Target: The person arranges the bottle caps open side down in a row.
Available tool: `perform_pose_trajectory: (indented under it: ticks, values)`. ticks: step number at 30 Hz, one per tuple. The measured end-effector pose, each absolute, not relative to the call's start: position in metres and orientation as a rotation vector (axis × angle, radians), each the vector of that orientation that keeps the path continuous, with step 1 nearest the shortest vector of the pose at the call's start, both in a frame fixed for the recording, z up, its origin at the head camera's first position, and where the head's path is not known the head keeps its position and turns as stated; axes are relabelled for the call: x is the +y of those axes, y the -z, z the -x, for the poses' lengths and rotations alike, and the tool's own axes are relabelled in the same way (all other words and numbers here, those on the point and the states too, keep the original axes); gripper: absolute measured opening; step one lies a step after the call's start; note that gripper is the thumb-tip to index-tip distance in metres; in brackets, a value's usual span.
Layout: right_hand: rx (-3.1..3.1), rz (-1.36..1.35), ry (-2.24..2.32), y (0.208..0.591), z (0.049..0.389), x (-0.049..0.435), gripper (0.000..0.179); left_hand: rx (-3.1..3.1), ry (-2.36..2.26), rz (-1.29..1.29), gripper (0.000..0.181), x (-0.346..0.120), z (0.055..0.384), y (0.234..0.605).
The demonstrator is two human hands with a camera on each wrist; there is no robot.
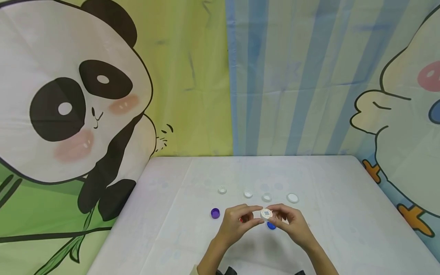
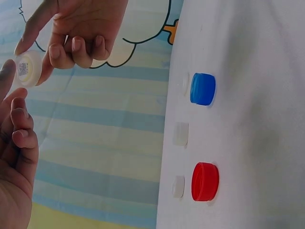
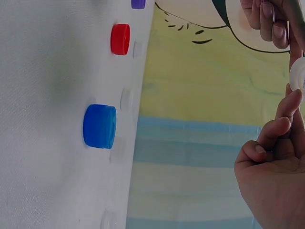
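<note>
Above the table, both hands pinch a small white round cap (image 1: 266, 214) with a square printed code on its face. My left hand (image 1: 237, 222) has thumb and index finger at its left edge. From the other side, my right hand (image 1: 292, 224) holds it the same way, its other fingers curled in. A blue bottle cap (image 1: 271, 225) lies on the table, partly covered by the held cap in the head view. The red bottle cap (image 2: 206, 182) is mostly hidden behind my left hand in the head view. Left of that hand sits a purple cap (image 1: 215, 213).
Beyond the hands, several white or clear caps stand in a loose row, from a left one (image 1: 222, 190) to a larger one (image 1: 292, 198) at the right. A white cloth covers the table (image 1: 178, 229). Printed curtains (image 1: 192, 76) hang behind it.
</note>
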State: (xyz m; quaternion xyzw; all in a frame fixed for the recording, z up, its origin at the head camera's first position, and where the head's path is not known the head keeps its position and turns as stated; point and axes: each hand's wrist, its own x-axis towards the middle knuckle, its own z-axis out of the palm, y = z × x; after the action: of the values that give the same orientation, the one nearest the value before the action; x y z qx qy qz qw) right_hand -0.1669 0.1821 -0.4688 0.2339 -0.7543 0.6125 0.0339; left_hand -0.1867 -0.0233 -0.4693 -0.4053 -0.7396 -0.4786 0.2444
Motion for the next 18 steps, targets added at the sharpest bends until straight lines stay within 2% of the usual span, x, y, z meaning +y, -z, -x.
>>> perform_pose_trajectory:
  ticks: [13,18]
  values:
    - [-2.351,-0.704,-1.667,0.471,0.167,0.185,0.028,-2.025,1.288,1.112,0.027,-0.022,0.188,0.474]
    - [-2.394,-0.653,-1.588,0.453,0.159,0.182,0.027,-2.015,1.281,1.114,0.024,-0.017,0.182,0.461]
